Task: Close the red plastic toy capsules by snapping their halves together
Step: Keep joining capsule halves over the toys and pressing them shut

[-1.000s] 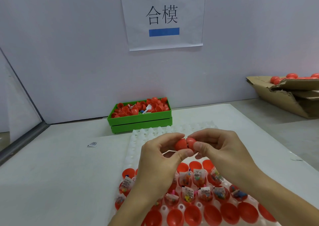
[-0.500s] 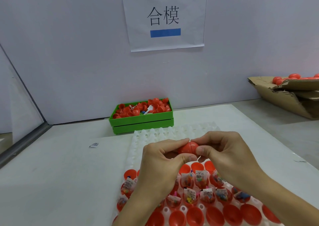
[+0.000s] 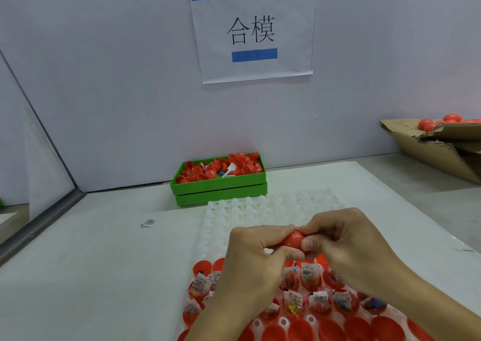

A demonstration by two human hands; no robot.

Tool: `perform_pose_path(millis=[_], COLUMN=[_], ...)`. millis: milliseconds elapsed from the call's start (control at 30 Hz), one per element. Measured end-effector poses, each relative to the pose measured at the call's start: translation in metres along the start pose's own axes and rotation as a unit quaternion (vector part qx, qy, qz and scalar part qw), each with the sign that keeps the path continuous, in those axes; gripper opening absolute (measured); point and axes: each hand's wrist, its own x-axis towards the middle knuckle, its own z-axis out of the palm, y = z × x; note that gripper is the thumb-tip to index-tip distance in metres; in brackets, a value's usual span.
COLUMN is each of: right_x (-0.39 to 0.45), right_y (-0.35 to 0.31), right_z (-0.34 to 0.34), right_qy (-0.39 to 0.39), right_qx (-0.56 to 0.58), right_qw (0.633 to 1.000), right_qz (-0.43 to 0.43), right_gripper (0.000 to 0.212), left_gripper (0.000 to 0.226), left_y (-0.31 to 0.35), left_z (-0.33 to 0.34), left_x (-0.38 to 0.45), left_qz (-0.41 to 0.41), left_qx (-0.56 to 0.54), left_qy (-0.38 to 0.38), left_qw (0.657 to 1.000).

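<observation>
A red capsule [image 3: 293, 241] sits between both hands above the white moulded tray [image 3: 263, 211], its two halves pressed together with a thin seam showing. My left hand [image 3: 253, 258] pinches its left side with thumb and fingers. My right hand [image 3: 343, 244] grips its right side, thumb in front. Below the hands, the tray's near rows hold open red capsule halves [image 3: 318, 307], several with small bagged toys inside, and empty red halves [image 3: 302, 331] along the bottom edge.
A green bin [image 3: 220, 184] full of loose red halves stands against the back wall. A torn cardboard box [image 3: 437, 150] with red capsules lies at the far right. A small packet [image 3: 147, 223] lies on the white table, left of the tray.
The two separate halves held a second ago have been pushed together into one closed ball. Both hands stay on it and have drifted slightly down toward the tray.
</observation>
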Motion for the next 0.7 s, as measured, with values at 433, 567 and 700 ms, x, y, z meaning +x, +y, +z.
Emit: perform_pose_path(millis=[433,567,700], right_x=[-0.004,-0.007,-0.007], right_y=[-0.007,-0.011,-0.006], right_z=[0.008,0.015,0.022], right_qy=[0.019,-0.021,0.0], right_qx=[-0.006,0.004,0.03], right_qw=[1.0,1.0,0.999], right_qz=[-0.024,-0.022,0.022], right_gripper=[0.044,0.036,0.028], left_gripper=[0.028,0.025,0.024], left_y=[0.01,0.008,0.002], left_z=[-0.002,-0.001,0.005], left_x=[0.001,0.001,0.001], left_qz=[0.053,0.071,0.107], left_qx=[0.069,0.113,0.197], left_qy=[0.053,0.082,0.071], left_qw=[0.995,0.988,0.972])
